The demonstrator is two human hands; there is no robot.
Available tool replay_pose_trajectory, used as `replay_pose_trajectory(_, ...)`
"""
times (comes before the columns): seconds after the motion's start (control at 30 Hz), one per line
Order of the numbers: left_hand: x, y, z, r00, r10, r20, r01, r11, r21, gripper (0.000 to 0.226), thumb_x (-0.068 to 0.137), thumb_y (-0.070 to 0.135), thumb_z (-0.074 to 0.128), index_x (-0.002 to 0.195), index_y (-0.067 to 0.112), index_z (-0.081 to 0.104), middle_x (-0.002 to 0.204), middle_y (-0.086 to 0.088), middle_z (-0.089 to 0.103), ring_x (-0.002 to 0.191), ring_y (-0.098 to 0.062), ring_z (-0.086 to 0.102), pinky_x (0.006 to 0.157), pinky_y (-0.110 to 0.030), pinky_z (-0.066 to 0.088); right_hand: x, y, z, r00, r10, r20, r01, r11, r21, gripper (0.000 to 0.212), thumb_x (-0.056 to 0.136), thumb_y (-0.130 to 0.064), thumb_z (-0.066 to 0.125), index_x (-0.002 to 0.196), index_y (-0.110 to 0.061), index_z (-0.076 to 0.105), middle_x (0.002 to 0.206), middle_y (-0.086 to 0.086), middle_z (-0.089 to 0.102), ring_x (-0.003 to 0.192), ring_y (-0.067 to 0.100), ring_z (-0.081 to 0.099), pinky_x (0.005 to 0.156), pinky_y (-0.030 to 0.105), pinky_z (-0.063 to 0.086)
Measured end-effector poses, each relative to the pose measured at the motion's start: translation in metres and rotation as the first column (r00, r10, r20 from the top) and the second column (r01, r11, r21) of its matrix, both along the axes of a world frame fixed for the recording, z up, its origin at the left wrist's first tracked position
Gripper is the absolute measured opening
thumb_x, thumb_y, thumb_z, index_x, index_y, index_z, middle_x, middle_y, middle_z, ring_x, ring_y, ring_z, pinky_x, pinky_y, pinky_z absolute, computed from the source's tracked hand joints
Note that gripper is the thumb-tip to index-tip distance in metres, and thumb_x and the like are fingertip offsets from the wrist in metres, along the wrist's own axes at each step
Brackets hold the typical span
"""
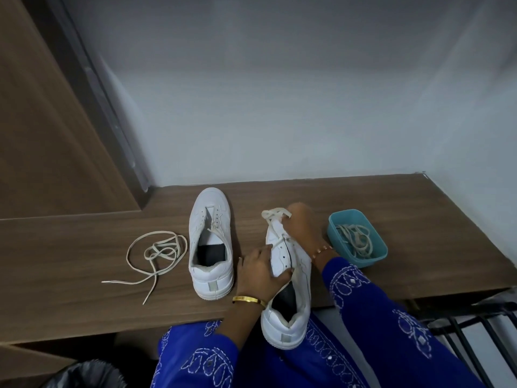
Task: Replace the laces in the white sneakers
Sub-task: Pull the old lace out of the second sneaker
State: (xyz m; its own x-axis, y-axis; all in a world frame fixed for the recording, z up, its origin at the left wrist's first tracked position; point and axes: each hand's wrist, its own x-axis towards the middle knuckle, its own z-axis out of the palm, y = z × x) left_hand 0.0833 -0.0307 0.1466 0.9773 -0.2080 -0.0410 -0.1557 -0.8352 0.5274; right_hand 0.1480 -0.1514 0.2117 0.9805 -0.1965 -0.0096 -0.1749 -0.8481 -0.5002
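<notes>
Two white sneakers are on a wooden table [363,208]. The left sneaker [210,247] stands flat, with only a short bit of lace near its toe. The right sneaker [288,292] is tilted, heel over the table's front edge. My left hand [258,273] grips its side by the eyelets, thumb on the tongue. My right hand [300,228] pinches the cream lace [275,215] bunched at the toe end. A loose cream lace [156,253] lies coiled left of the sneakers.
A teal plastic tub [376,257] holding more laces sits at the right. A white wall runs behind the table and a wooden panel [42,135] stands at the left. A black rack [475,331] is at the lower right, and a dark bin [84,373] at the lower left.
</notes>
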Motion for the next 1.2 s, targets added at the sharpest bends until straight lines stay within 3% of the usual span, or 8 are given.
replay_pose_trajectory(0.1,0.001,0.000,0.001,1.000,0.009,-0.011,-0.009,0.999,0.038,0.104,0.052,0.076,0.019,0.139,0.022,0.038,0.132,-0.002,0.049,0.121,-0.021,0.045,0.105,-0.042,0.032,0.007,-0.009,0.016,0.992,-0.079,0.094,0.055,0.971,0.232,0.023,0.093,-0.023,0.052,0.071,-0.018,0.054,0.068,-0.002,0.053,0.066,0.018,0.054,0.057,0.031,0.046)
replay_pose_trajectory(0.23,0.002,0.000,0.002,1.000,0.002,-0.020,-0.001,0.998,0.068,0.093,0.060,0.072,0.029,0.138,0.023,0.037,0.132,-0.002,0.048,0.122,-0.022,0.044,0.105,-0.044,0.033,0.017,-0.013,0.079,0.902,-0.174,0.395,0.020,0.931,0.365,0.017,0.093,-0.016,0.053,0.085,-0.005,0.063,0.072,-0.001,0.055,0.064,0.013,0.051,0.053,0.010,0.040)
replay_pose_trajectory(0.37,0.001,0.001,0.003,0.999,0.009,-0.033,-0.007,0.998,0.061,0.089,0.063,0.070,0.033,0.139,0.024,0.036,0.132,-0.002,0.049,0.122,-0.023,0.045,0.105,-0.044,0.033,0.023,-0.013,0.122,0.777,-0.240,0.583,-0.059,0.893,0.446,0.019,0.095,-0.016,0.050,0.092,0.000,0.060,0.078,0.006,0.056,0.072,0.019,0.053,0.063,0.027,0.046)
replay_pose_trajectory(0.53,0.000,0.000,0.002,0.999,0.024,-0.034,-0.023,0.999,0.040,0.088,0.062,0.069,0.035,0.137,0.023,0.038,0.129,-0.003,0.051,0.119,-0.025,0.048,0.101,-0.045,0.037,0.016,-0.008,0.090,0.886,-0.257,0.386,0.015,0.848,0.530,0.018,0.096,-0.020,0.047,0.091,-0.007,0.057,0.071,-0.005,0.052,0.068,0.017,0.054,0.057,0.022,0.046)
replay_pose_trajectory(0.67,0.000,-0.001,0.002,1.000,0.028,-0.004,-0.028,0.999,0.036,0.093,0.058,0.073,0.028,0.135,0.023,0.040,0.130,-0.001,0.052,0.122,-0.023,0.047,0.098,-0.045,0.039,0.006,-0.003,0.071,0.928,-0.326,0.179,0.072,0.629,0.774,0.018,0.097,-0.017,0.045,0.095,-0.002,0.056,0.075,0.005,0.057,0.058,0.011,0.055,0.047,0.015,0.049)
replay_pose_trajectory(0.83,0.002,0.000,0.003,1.000,-0.008,-0.027,0.009,0.999,0.052,0.077,0.071,0.065,0.044,0.134,0.023,0.040,0.131,-0.001,0.049,0.123,-0.021,0.043,0.103,-0.047,0.034,0.020,-0.009,0.139,0.802,-0.434,0.411,-0.215,0.432,0.876,0.017,0.098,-0.011,0.043,0.082,-0.012,0.049,0.069,0.004,0.054,0.046,0.004,0.050,0.052,0.022,0.050)
replay_pose_trajectory(1.0,0.001,0.000,0.003,0.999,-0.011,-0.044,0.014,0.997,0.079,0.069,0.079,0.059,0.053,0.137,0.025,0.036,0.131,-0.002,0.049,0.123,-0.024,0.043,0.106,-0.046,0.031,0.030,-0.022,0.177,0.730,-0.466,0.500,-0.323,0.408,0.854,0.021,0.098,-0.007,0.040,0.079,-0.012,0.047,0.067,0.004,0.049,0.049,0.008,0.047,0.053,0.025,0.049)
replay_pose_trajectory(1.2,0.000,-0.001,0.004,0.998,0.002,-0.065,0.003,0.997,0.075,0.082,0.066,0.066,0.037,0.137,0.025,0.036,0.132,0.000,0.050,0.122,-0.023,0.045,0.104,-0.042,0.032,0.011,-0.009,0.107,0.939,-0.252,0.234,-0.043,0.590,0.807,0.012,0.089,-0.006,0.049,0.083,-0.004,0.059,0.071,0.008,0.061,0.048,0.009,0.051,0.048,0.022,0.044)
